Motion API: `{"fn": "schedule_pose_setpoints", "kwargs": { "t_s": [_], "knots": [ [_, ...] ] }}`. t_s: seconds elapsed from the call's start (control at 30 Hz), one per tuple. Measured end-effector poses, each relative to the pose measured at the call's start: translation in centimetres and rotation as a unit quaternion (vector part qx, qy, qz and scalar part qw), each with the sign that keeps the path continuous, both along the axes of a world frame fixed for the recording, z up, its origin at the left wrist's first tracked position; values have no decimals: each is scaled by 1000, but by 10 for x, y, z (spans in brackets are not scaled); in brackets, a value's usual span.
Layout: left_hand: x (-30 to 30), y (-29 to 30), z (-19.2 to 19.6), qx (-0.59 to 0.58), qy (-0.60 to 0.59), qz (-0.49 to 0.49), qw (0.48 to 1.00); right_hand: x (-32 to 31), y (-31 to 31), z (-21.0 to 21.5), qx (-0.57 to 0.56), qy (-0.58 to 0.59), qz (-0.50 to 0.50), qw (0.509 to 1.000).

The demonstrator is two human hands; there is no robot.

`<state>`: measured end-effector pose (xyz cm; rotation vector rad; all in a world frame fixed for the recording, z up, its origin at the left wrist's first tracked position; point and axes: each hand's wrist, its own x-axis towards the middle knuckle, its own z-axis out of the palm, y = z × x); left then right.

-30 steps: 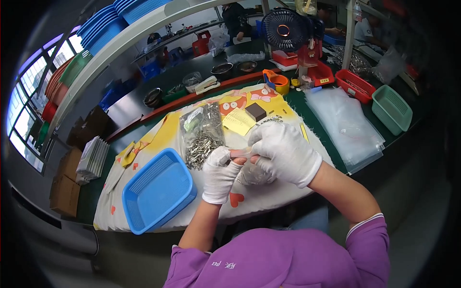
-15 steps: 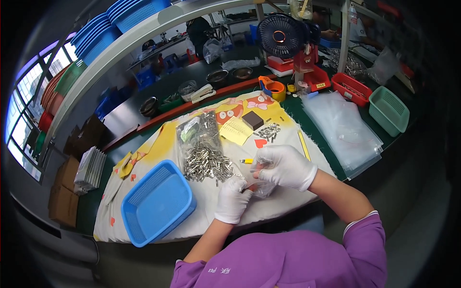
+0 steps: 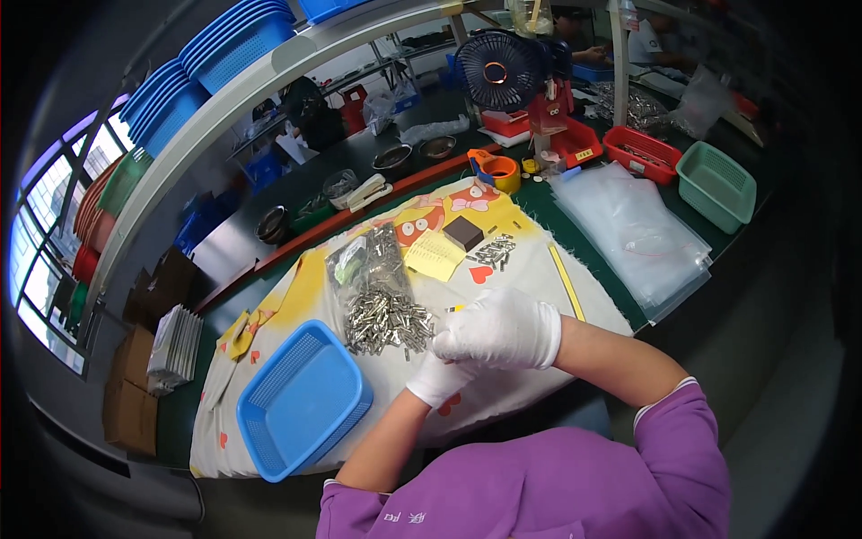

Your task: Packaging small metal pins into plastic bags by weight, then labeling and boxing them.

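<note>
Both gloved hands, right hand (image 3: 503,329) over left hand (image 3: 440,377), have shifted toward the metal parts (image 3: 388,322) just ahead, fingers closed together on something hidden; most parts remain unsorted, basket (image 3: 301,404) empty.

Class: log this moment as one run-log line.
left hand: under right | right hand: over left, grip unclear | nearest: metal parts pile | blue basket: left
</note>
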<state>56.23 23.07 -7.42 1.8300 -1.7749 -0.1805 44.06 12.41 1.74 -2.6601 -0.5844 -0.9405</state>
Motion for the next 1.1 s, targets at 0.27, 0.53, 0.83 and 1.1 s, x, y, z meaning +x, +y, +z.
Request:
{"fn": "schedule_pose_setpoints", "kwargs": {
  "t_s": [0.27,0.53,0.83,1.1],
  "knots": [
    [-10,-3,-16,-141,103,19,984,-14,-9,4,147,9,-33,988],
    [-26,2,5,27,310,136,940,-37,-55,-67,528,163,-44,832],
    [-33,22,-18,-92,322,31,942,-75,-43,-90,321,240,-164,902],
    [-36,37,-12,-168,55,-31,984,-71,-15,-73,155,-11,-145,977]
  ]
}}
